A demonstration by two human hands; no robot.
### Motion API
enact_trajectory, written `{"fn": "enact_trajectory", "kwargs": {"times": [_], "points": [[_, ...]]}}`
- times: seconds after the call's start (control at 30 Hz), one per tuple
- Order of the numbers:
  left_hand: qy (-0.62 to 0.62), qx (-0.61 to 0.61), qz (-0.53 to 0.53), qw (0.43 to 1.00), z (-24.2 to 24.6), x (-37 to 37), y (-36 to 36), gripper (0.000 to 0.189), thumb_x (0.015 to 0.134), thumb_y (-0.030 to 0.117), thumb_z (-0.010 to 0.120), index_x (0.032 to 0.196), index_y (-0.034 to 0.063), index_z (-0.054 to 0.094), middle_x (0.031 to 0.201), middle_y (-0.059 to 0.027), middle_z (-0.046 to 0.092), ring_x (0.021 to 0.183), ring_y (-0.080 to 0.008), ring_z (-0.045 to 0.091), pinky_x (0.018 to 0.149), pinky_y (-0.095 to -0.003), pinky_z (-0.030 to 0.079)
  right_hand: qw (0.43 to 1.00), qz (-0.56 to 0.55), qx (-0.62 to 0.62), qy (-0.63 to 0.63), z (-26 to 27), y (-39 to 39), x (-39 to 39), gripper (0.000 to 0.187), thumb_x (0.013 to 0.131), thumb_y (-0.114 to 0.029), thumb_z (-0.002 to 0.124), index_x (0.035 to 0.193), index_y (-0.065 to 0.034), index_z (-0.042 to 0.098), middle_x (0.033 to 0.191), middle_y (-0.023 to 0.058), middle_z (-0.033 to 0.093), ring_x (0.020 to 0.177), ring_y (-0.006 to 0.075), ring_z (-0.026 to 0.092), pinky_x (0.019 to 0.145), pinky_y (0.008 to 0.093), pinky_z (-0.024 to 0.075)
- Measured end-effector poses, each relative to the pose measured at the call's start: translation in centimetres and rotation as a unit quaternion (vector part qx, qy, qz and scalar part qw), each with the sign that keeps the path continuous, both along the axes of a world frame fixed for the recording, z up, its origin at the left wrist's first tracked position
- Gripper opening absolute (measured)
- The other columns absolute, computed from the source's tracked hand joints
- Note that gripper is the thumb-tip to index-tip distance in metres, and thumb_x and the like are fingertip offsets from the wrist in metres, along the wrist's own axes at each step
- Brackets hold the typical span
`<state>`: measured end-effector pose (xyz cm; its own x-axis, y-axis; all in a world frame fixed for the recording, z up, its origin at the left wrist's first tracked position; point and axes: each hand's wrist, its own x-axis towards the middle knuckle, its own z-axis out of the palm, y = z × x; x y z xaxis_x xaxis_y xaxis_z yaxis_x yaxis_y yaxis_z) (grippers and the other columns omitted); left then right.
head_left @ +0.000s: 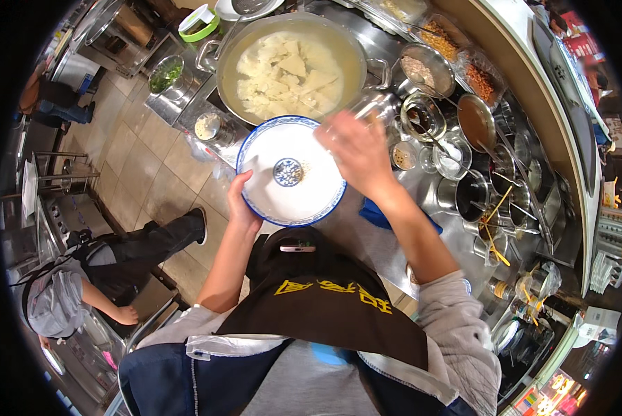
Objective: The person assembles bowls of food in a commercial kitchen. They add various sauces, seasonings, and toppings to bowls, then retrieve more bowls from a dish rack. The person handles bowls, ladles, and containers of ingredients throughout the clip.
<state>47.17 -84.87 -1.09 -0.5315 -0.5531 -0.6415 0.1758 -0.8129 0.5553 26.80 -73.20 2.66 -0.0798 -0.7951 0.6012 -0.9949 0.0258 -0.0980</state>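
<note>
My left hand point(243, 203) grips a white bowl point(279, 203) by its left side. The bowl has a blue patterned rim and a blue medallion at its centre. A few brown grains of seasoning point(305, 172) lie beside the medallion. Over the bowl's upper right rim is my right hand point(357, 151), blurred, with its fingers bent. A clear container point(376, 104) shows just beyond that hand; whether the fingers hold it cannot be told. Past the bowl stands a wide metal pot point(355, 49) of pale liquid and soft white tofu-like pieces point(290, 67).
A shaker jar point(209, 127) stands left of the bowl, another point(404, 156) to the right. Several metal pots and glass jars with spoons crowd the right counter, including a pot of brown sauce point(476, 122). A blue cloth point(376, 213) lies under my right forearm. Another person point(66, 296) is at left.
</note>
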Motion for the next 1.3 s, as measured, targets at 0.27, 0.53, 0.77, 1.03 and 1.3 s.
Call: {"fn": "enact_trajectory", "kwargs": {"times": [0.27,0.53,0.77,1.03,1.3], "points": [[0.018,0.046,-0.04,0.998,-0.3,-2.0,1.0,0.056,0.075,0.038,0.052,0.118,0.0026,0.048,0.111,-0.0145,0.055,0.1,-0.0287,0.054,0.088,-0.0393,0.042,0.991,-0.031,0.128,0.028,1.0,1.0,2.1,0.05,0.067,-0.001,0.055,0.114,-0.0188,0.054,0.115,0.003,0.052,0.114,0.0186,0.046,0.098,0.0562,0.026],[0.034,0.024,-0.054,0.998,-0.3,-2.4,1.1,0.056,0.076,0.036,0.051,0.118,-0.0007,0.048,0.112,-0.0168,0.056,0.1,-0.0295,0.055,0.089,-0.0375,0.043,0.981,-0.156,0.096,-0.064,0.9,1.1,1.0,0.063,0.058,0.004,0.062,0.117,-0.0126,0.049,0.115,0.0049,0.05,0.116,0.0255,0.043,0.099,0.0526,0.0265],[0.01,-0.006,0.001,1.0,-0.8,-0.3,0.2,0.056,0.075,0.031,0.052,0.121,0.0005,0.045,0.115,-0.0164,0.053,0.105,-0.0301,0.052,0.091,-0.0382,0.041,0.816,-0.198,-0.062,-0.54,-5.0,0.3,-2.2,0.066,0.06,-0.008,0.076,0.116,-0.0019,0.041,0.114,0.0184,0.05,0.108,0.0311,0.05,0.09,0.0352,0.0404],[0.012,0.011,-0.024,1.0,-0.8,-2.0,0.3,0.059,0.074,0.033,0.051,0.122,0.0005,0.043,0.118,-0.0169,0.051,0.105,-0.0307,0.051,0.09,-0.0391,0.041,0.913,-0.231,-0.087,-0.325,-5.3,3.6,-3.8,0.054,0.068,-0.017,0.072,0.113,0.0004,0.048,0.107,0.0185,0.053,0.099,0.0314,0.052,0.086,0.0371,0.0412],[0.028,-0.022,-0.104,0.994,1.8,-7.3,1.3,0.061,0.075,0.035,0.049,0.122,-0.0019,0.043,0.118,-0.019,0.051,0.105,-0.0316,0.052,0.091,-0.0394,0.041,0.802,-0.483,-0.065,-0.344,-4.8,11.2,-9.5,0.024,0.081,-0.019,0.06,0.098,-0.0006,0.058,0.062,0.0131,0.057,0.056,0.0291,0.056,0.055,0.0377,0.0438]]}}
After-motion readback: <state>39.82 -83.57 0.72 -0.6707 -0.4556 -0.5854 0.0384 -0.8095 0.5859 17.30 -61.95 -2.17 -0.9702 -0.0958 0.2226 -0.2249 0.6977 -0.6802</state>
